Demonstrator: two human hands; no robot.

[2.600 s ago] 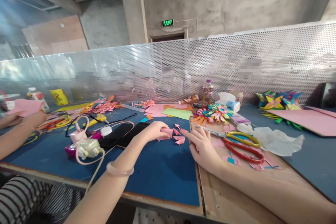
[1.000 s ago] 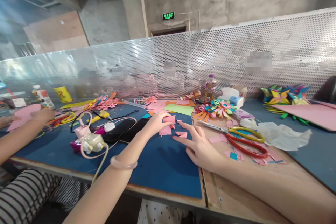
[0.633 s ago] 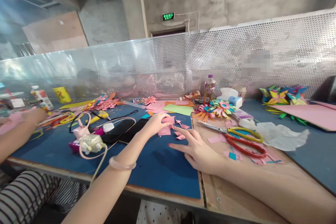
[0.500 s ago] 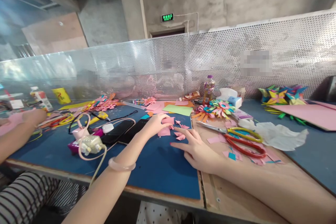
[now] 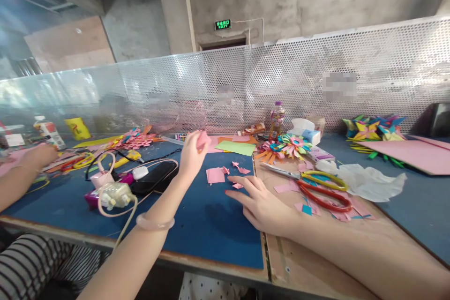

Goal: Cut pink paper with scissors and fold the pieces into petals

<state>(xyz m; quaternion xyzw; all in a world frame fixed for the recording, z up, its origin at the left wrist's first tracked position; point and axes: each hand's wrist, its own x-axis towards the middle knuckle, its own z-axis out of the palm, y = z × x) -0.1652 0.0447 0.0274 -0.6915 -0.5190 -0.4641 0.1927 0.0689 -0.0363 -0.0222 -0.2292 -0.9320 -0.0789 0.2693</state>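
Note:
My left hand [image 5: 191, 157], wearing a pale bangle, is raised over the far part of the blue table mat [image 5: 211, 225]. Its fingers are closed on a piece of pink paper [image 5: 204, 141]. Below it on the mat lies a pink paper square [image 5: 215, 175]. My right hand [image 5: 262, 204] rests low near the mat's right edge with its fingers spread. Its fingertips are by a small folded pink paper piece [image 5: 237, 186], partly covered by the hand. More folded pink bits [image 5: 242, 168] lie just beyond those fingers.
Large scissors with yellow and red handles [image 5: 325, 192] lie on the right among paper scraps. Left of my arm are a black phone [image 5: 154, 178], chargers and cables. Paper flowers [image 5: 293, 145] and a bottle [image 5: 277, 119] stand behind. Another person's hand [image 5: 44, 154] is at far left.
My left hand has lifted away from the small pink pieces, up and to the left, with pink paper in it. The pink square now shows uncovered. My right hand has barely moved.

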